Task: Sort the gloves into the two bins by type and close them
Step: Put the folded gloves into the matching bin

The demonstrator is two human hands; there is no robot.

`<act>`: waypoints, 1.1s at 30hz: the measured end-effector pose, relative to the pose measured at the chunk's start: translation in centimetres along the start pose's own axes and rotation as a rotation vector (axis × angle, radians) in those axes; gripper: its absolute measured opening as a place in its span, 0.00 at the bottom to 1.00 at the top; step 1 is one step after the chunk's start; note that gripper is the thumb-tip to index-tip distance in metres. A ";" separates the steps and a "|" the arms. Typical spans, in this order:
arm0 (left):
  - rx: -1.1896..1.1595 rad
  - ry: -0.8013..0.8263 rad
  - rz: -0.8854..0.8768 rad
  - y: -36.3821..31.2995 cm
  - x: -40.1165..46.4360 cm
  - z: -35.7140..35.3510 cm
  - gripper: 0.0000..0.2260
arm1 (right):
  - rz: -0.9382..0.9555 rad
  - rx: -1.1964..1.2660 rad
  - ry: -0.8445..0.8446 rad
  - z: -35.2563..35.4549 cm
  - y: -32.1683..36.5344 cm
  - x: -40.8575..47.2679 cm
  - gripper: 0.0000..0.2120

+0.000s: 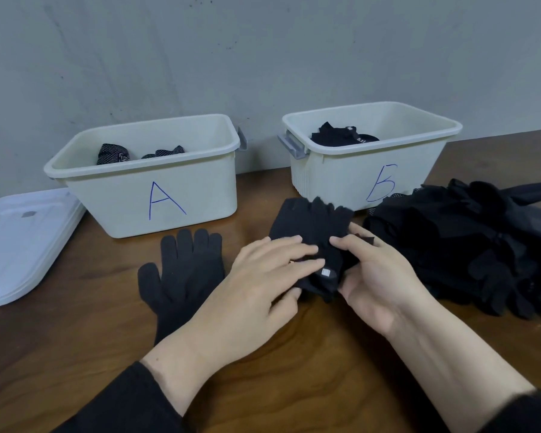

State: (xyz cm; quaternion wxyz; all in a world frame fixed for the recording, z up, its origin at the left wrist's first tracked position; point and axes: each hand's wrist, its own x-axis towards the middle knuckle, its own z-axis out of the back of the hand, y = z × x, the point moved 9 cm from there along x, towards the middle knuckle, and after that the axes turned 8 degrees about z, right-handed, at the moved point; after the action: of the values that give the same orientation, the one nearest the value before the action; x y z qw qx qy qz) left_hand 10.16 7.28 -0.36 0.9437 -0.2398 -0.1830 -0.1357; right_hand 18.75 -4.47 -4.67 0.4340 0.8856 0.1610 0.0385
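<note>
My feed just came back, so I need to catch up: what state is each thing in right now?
Bin A: open, dotted gloves inside.
Bin B: open, plain black gloves inside.
Lids: off, stacked left of bin A.
Held glove: gripped by both hands, above the table.
Flat glove: lying flat on the table, partly under the left arm.
Pile: unsorted, at right.
Left hand: holds the glove.
Right hand: holds the glove.

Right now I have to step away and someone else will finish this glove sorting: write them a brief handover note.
Left hand and right hand: both grip one black knit glove in front of bin B.
Second knit glove lies flat before bin A.
Done: dotted gloves in A, plain black ones in B.
Left: the unsorted pile at right, then fit the lids, stacked left of A; both bins are open.
</note>
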 end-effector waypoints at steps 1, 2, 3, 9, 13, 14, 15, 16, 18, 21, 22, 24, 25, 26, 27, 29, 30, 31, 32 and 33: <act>-0.069 -0.045 0.051 0.2 0.0 0.7 0.20 | 0.038 0.000 -0.008 0.0 0.4 0.1 0.18; -0.175 -0.121 0.137 0.7 0.1 1.6 0.21 | 0.074 -0.002 0.013 -0.2 0.8 0.1 0.19; -0.303 -0.213 0.250 1.6 0.1 2.4 0.22 | 0.102 0.002 0.039 -0.6 1.1 0.1 0.20; -0.908 -0.083 0.657 3.9 0.6 -0.8 0.19 | 0.185 0.068 0.110 -1.7 2.2 -0.1 0.24; -1.151 -0.124 0.720 3.6 0.8 -1.6 0.12 | 0.207 0.043 0.153 -2.2 2.8 -0.3 0.23; -1.161 -0.152 0.725 3.8 1.0 -1.5 0.13 | 0.210 0.029 0.164 -2.3 3.0 -0.4 0.22; -1.158 -0.176 0.727 4.1 1.2 -1.4 0.14 | 0.213 0.010 0.176 -2.6 3.3 -0.6 0.20; -1.140 -0.199 0.729 4.5 1.3 -1.3 0.15 | 0.214 -0.016 0.189 -2.7 3.6 -0.7 0.18; -1.070 -0.227 0.719 5.1 1.4 -0.8 0.18 | 0.205 -0.076 0.200 -2.8 4.3 -1.0 0.13; -0.894 -0.184 0.671 5.1 1.9 0.1 0.23 | 0.127 -0.198 0.103 -1.4 5.5 -0.6 0.11; -0.842 -0.160 0.655 5.0 2.2 0.3 0.24 | 0.092 -0.243 0.095 -1.1 5.8 -0.5 0.13; -0.801 -0.132 0.629 5.0 3.1 1.0 0.24 | 0.054 -0.343 0.114 -1.1 6.7 -0.4 0.13; -0.808 -0.128 0.612 4.9 3.6 1.3 0.25 | 0.055 -0.411 0.122 -1.1 7.3 -0.4 0.12; -0.825 -0.134 0.594 5.0 4.2 1.7 0.25 | 0.067 -0.482 0.124 -1.3 8.1 -0.3 0.11; -0.859 -0.154 0.572 4.9 4.8 2.1 0.25 | 0.092 -0.548 0.122 -1.6 9.2 -0.3 0.10; -0.979 -0.215 0.538 4.9 6.1 2.8 0.22 | 0.170 -0.639 0.117 -2.6 12.0 0.1 0.09; -1.032 -0.255 0.536 5.0 6.7 3.2 0.18 | 0.218 -0.671 0.111 -3.3 13.7 0.3 0.09; -1.055 -0.299 0.549 5.3 7.2 3.4 0.15 | 0.264 -0.698 0.105 -4.0 15.5 0.6 0.09; -1.033 -0.333 0.573 5.9 7.6 3.4 0.12 | 0.307 -0.725 0.096 -4.6 17.4 1.1 0.09; -0.986 -0.349 0.596 6.6 8.0 3.2 0.10 | 0.348 -0.760 0.078 -5.1 19.5 1.7 0.07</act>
State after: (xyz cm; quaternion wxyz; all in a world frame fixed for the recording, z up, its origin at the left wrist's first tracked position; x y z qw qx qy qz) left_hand 18.72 13.15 2.82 0.6747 -0.7089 -0.1757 0.1070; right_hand 24.22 -11.19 13.60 0.7104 0.6743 -0.0004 0.2015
